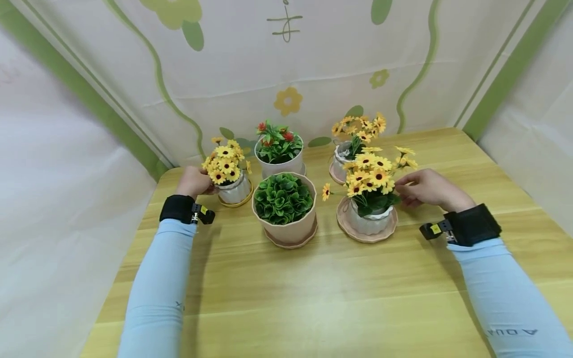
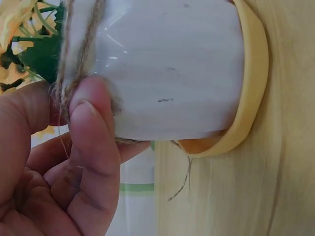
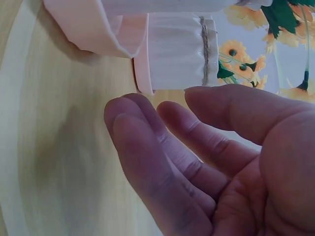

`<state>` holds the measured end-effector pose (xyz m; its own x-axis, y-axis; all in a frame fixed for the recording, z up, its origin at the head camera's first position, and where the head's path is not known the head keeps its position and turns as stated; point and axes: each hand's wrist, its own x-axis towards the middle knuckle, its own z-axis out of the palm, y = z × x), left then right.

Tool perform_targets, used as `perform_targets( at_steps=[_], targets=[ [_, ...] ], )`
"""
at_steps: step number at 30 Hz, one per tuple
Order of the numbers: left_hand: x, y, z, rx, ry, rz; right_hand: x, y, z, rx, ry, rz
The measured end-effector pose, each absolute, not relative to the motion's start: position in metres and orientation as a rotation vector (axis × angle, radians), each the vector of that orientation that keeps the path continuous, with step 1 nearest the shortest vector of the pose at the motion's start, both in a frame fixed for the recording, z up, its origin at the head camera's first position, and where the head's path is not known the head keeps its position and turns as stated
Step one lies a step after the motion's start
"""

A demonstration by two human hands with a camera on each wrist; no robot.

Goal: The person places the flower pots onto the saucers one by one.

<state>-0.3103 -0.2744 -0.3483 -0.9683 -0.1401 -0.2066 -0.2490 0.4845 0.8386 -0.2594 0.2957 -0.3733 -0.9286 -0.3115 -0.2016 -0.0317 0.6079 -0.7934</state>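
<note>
My left hand (image 1: 193, 182) is at the near-left side of a small white flower pot (image 1: 236, 191) full of yellow daisy-like flowers (image 1: 226, 161). In the left wrist view its fingers (image 2: 93, 128) pinch the pot's rim by the twine (image 2: 91, 39) tied round it. The pot sits upright on a yellow saucer (image 2: 253, 93). On the right, my right hand (image 1: 431, 189) is beside another white pot (image 1: 369, 225) of yellow flowers on a pink saucer (image 1: 343, 219). Its fingers (image 3: 147, 152) are relaxed and hold nothing, a little apart from that pot.
Between the hands stands a pink pot (image 1: 291, 232) with a round green plant (image 1: 284, 199). Behind it are a white pot (image 1: 284, 168) with red flowers and, further right, a twine-tied white pot (image 1: 339, 168) of yellow flowers. A printed curtain (image 1: 241, 59) hangs behind the wooden table (image 1: 286, 298).
</note>
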Motion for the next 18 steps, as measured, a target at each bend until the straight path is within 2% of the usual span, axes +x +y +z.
perform_targets(
  at_steps=[12,18],
  targets=[
    [-0.298,-0.273,-0.345,-0.285,2.497,1.533,-0.259,0.296,-0.377,-0.280,2.531,-1.143],
    [-0.273,-0.278,-0.339,-0.155,2.504,1.489,-0.261,0.295,-0.377,-0.301,2.535,-1.131]
  ],
)
